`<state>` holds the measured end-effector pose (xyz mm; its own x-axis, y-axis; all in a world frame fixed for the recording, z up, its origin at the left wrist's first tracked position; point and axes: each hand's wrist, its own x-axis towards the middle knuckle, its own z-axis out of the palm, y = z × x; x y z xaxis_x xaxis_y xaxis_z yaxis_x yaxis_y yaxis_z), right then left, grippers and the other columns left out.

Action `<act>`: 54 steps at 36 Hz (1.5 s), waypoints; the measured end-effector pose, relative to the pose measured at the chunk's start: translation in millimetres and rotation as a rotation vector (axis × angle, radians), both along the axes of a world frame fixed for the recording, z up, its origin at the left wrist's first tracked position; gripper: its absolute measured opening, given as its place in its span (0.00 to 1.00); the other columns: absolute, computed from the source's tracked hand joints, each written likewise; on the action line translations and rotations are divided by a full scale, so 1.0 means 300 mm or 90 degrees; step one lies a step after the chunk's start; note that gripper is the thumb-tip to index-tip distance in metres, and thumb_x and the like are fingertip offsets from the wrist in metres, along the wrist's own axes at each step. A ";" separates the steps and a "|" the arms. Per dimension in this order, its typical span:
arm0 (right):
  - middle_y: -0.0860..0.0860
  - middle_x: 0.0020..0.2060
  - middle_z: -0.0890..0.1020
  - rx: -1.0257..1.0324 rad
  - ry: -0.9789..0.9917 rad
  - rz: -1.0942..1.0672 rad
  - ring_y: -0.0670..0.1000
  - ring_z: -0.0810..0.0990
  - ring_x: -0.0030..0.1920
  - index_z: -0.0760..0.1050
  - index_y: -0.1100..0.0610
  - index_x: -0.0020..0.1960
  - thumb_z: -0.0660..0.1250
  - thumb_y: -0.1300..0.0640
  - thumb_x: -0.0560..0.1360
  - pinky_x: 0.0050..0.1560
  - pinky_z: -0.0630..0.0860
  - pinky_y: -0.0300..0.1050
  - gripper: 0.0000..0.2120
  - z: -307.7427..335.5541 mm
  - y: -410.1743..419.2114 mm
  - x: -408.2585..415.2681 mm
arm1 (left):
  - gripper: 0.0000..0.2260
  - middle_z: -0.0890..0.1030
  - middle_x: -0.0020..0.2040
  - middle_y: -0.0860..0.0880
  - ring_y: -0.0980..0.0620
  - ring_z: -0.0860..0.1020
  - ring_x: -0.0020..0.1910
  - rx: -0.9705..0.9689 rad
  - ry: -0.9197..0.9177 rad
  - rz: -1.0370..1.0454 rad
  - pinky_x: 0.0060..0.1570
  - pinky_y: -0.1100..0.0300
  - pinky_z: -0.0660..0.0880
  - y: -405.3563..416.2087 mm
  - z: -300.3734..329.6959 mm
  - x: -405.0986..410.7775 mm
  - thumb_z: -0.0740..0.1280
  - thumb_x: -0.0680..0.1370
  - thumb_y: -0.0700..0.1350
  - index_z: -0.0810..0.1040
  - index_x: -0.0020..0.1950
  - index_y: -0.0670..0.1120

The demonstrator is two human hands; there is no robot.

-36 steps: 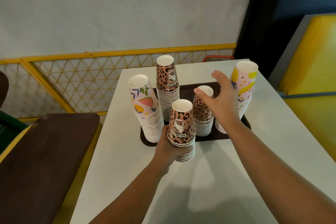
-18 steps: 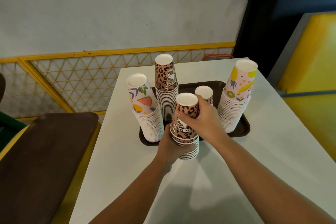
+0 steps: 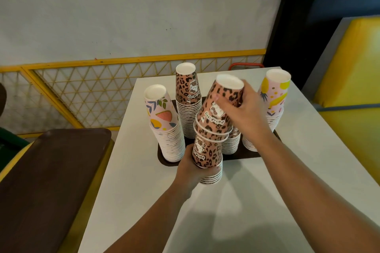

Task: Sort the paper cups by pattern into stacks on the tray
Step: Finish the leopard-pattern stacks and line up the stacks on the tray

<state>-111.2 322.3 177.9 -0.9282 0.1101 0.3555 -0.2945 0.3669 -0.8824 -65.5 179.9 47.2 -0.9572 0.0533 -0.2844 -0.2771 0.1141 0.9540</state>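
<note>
A dark tray (image 3: 164, 161) on the white table carries upside-down cup stacks. A fruit-print stack (image 3: 166, 125) stands at its left, a tall leopard-print stack (image 3: 188, 100) behind it, a short leopard stack (image 3: 231, 145) mostly hidden, and a banana-print stack (image 3: 274, 96) at the right. My left hand (image 3: 191, 167) grips a leopard-print stack (image 3: 206, 155) standing in front of the tray. My right hand (image 3: 243, 112) holds the top leopard cups (image 3: 221, 109), lifted and tilted right, partly off that stack.
The white table (image 3: 236, 201) stretches toward me. A second brown tray (image 3: 47, 181) lies on a yellow seat at the left. A yellow lattice rail (image 3: 92, 90) runs behind, and a yellow bench (image 3: 353, 88) is at the right.
My right hand came back from the banana-print stack, gripped the top cups of the front leopard stack and lifted them, tilting right. My left hand kept hold of the stack's base.
</note>
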 end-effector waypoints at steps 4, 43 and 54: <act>0.45 0.52 0.80 -0.105 0.085 -0.107 0.43 0.79 0.54 0.71 0.53 0.62 0.71 0.44 0.67 0.54 0.78 0.44 0.26 0.078 0.041 -0.024 | 0.36 0.80 0.55 0.58 0.59 0.78 0.55 -0.004 -0.004 0.014 0.49 0.64 0.74 -0.009 -0.001 0.002 0.80 0.51 0.48 0.70 0.56 0.59; 0.42 0.52 0.75 0.137 -0.121 0.094 0.39 0.71 0.53 0.66 0.52 0.65 0.74 0.45 0.65 0.51 0.68 0.32 0.32 -0.212 -0.050 0.062 | 0.36 0.81 0.55 0.57 0.59 0.79 0.55 -0.025 0.063 0.003 0.55 0.59 0.78 0.011 0.018 -0.025 0.83 0.55 0.44 0.71 0.58 0.59; 0.45 0.50 0.78 0.105 -0.078 0.056 0.44 0.76 0.52 0.69 0.52 0.61 0.72 0.45 0.66 0.53 0.74 0.40 0.27 -0.140 -0.029 0.049 | 0.43 0.82 0.57 0.53 0.54 0.80 0.58 -0.040 0.037 -0.009 0.59 0.51 0.78 -0.003 -0.004 -0.024 0.81 0.51 0.51 0.73 0.65 0.51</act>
